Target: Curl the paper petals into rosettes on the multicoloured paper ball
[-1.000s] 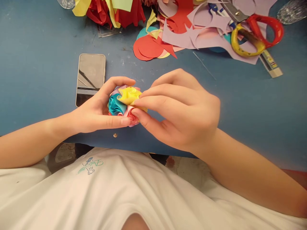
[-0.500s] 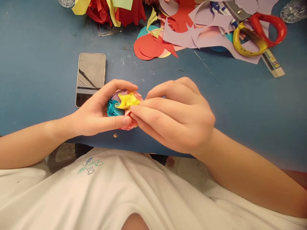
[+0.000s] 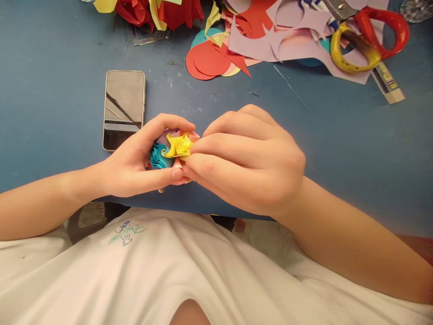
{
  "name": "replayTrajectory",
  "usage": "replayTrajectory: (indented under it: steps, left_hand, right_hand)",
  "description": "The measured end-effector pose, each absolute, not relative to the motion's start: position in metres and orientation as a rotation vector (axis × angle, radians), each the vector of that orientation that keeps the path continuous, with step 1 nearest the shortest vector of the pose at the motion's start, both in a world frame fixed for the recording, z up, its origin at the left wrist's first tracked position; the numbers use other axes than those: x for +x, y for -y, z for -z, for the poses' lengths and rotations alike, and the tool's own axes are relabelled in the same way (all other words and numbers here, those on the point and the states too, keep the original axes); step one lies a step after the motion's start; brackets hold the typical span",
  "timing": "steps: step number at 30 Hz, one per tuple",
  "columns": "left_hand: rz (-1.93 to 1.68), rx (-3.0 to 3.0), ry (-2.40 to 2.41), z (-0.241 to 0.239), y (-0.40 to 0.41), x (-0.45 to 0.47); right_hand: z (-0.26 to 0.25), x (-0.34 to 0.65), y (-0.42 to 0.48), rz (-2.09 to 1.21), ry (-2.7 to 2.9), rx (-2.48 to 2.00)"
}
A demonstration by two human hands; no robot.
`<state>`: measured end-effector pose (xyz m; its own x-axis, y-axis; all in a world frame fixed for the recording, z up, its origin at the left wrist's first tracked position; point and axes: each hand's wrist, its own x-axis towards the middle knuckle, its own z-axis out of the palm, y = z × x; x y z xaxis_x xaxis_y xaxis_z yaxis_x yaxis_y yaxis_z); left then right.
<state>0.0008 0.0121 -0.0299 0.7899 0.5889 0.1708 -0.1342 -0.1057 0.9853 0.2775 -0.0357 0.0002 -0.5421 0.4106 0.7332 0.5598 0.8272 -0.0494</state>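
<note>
The left hand (image 3: 135, 164) cups a small ball of curled yellow, teal and pink paper (image 3: 171, 151) above the blue worktop (image 3: 50, 67). The right hand (image 3: 246, 158) pinches its yellow curl. A dark-screened phone (image 3: 123, 108) lies just beside.

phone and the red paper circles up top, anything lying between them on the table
In the head view, nothing lies between the phone and the red paper circles: only bare blue table with faint pale smudges.

Matt folded paper ball (image 3: 171, 151), glossy glass-fronted phone (image 3: 123, 108) (dark, reflective), shiny plastic scissors handles (image 3: 372, 38), matt tabletop (image 3: 338, 135).
</note>
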Motion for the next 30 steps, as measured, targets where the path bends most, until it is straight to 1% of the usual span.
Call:
replayTrajectory:
  steps: [5, 9, 11, 15, 21, 25, 28, 30]
  left_hand:
    - [-0.614, 1.619, -0.396, 0.035, -0.011, -0.003]
    - [-0.712, 1.664, -0.524, 0.039, -0.011, -0.001]
    - [-0.797, 1.671, -0.484, 0.042, -0.012, 0.001]
    - [-0.873, 1.612, -0.425, 0.048, -0.013, 0.003]
    - [-0.801, 1.492, -0.563, 0.034, -0.002, 0.006]
    - [-0.816, 1.557, -0.600, 0.029, -0.001, 0.009]
    - [-0.881, 1.673, -0.572, 0.037, -0.005, 0.006]
    - [-0.911, 1.724, -0.572, 0.042, -0.006, 0.001]
  right_hand:
    - [0.006, 0.268, 0.041, 0.216, 2.175, -0.789]
    - [0.008, 0.253, 0.049, 0.159, 2.101, -0.984]
    - [0.008, 0.248, 0.051, 0.094, 2.058, -1.021]
    - [0.010, 0.248, 0.051, 0.058, 2.010, -1.004]
    - [0.016, 0.257, 0.041, 0.159, 1.986, -0.887]
    - [0.012, 0.257, 0.041, 0.070, 1.994, -0.910]
    - [0.007, 0.254, 0.045, -0.027, 1.902, -0.969]
    - [0.005, 0.252, 0.047, -0.035, 1.893, -1.022]
